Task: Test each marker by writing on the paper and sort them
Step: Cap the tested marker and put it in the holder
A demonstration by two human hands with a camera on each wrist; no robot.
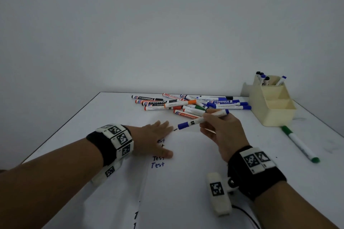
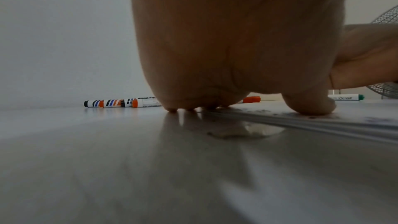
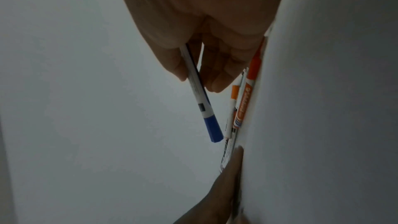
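The right hand (image 1: 221,132) pinches a capped blue-and-white whiteboard marker (image 1: 202,119) between thumb and fingertips, holding it clear of the table with the cap pointing toward nine o'clock. The left hand (image 1: 152,138) lies flat with fingers spread, pressing down a white sheet of paper (image 1: 182,173) bearing handwritten "Test" lines. At twelve o'clock from the hands lies a loose pile of orange, blue, black and green markers (image 1: 188,103). At two o'clock stands a cream plastic tiered organizer (image 1: 273,113) with several markers upright in its rear compartment. A green-capped marker (image 1: 300,144) lies alone at three o'clock.
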